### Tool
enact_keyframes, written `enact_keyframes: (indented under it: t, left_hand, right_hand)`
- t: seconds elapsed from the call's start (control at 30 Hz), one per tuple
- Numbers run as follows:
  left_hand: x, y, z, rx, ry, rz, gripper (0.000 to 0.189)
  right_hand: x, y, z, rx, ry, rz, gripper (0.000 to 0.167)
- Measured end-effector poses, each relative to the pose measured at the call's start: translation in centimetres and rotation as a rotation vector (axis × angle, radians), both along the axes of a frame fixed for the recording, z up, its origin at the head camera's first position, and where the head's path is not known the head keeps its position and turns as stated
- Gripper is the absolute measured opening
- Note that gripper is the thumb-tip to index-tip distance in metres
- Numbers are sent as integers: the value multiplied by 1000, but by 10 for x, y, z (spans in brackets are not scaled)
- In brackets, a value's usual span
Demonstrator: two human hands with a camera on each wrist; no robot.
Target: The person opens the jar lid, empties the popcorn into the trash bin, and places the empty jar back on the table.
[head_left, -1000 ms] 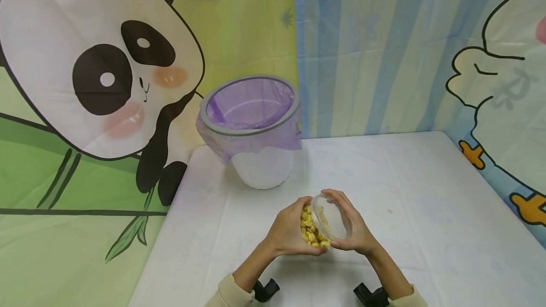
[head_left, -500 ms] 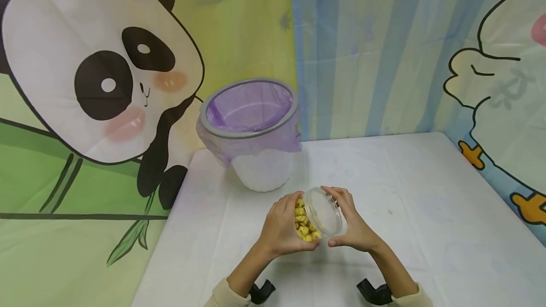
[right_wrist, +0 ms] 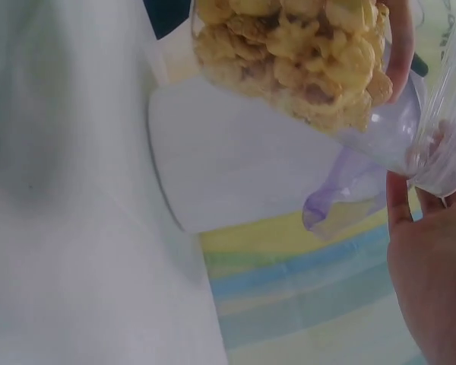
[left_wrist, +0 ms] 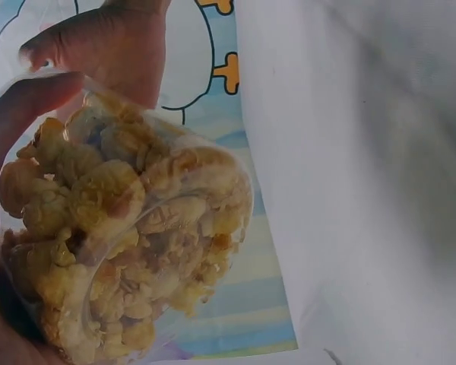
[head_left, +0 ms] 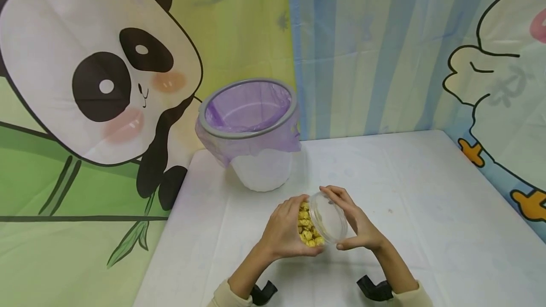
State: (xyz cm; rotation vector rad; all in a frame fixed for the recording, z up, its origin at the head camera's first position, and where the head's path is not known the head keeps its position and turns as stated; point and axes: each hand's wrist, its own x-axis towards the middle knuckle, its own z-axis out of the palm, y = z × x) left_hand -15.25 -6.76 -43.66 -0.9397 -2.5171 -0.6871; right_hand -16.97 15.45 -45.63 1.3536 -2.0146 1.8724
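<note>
My left hand (head_left: 281,231) grips a clear plastic jar of yellow popcorn (head_left: 308,226), tipped on its side above the table. Its clear round lid (head_left: 328,217) faces right. Around the lid's rim is my right hand (head_left: 362,226), fingers along the far edge and thumb close at the near edge. In the left wrist view the popcorn (left_wrist: 106,198) shows through the jar wall, with the left thumb and fingers wrapped round it. The right wrist view has the right fingertips (right_wrist: 399,198) right at the lid's ridged rim (right_wrist: 441,152).
A white bin (head_left: 264,169) with a grey rim and a purple liner bag stands at the back left of the white-covered table (head_left: 384,179). Behind hang cloths printed with a panda (head_left: 102,60) and a white bird (head_left: 512,84).
The jar has turned slightly, with its lid more toward the camera. The right thumb drew off the lid's rim, then came back close to it. The left hand keeps its hold.
</note>
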Motion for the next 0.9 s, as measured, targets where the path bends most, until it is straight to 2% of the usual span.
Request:
enact_keyframes:
  t: [0.13,0.23,0.3,0.4,0.5,0.57,0.67,0.8,0.9]
  left_hand:
    - [0,-1,4,-1,-22,-39,105]
    - [0,-2,5,-6,-13,-32,106]
    - [-1,-2,4,-15,8,-11,105]
    - [-3,-2,2,-32,51,26,105]
    - [-4,-2,0,-44,83,50,105]
    - [-4,-2,-1,-45,89,56,104]
    - [-4,-1,-1,-40,85,53,104]
    - [-4,-1,-1,-43,80,39,105]
    - [-4,-1,-1,-58,85,32,106]
  right_hand:
    - [-1,3,3,-2,4,89,102]
    - [-1,3,5,21,5,105,103]
    - [1,1,5,43,-16,70,107]
    - [4,-1,3,94,-70,-43,113]
    - [6,-4,1,144,-116,-146,105]
    - [6,-4,0,149,-116,-171,102]
    - [3,-4,-2,111,-80,-133,103]
    - [-2,-1,-4,40,-35,-4,104]
    - [-4,0,-4,24,17,62,99]
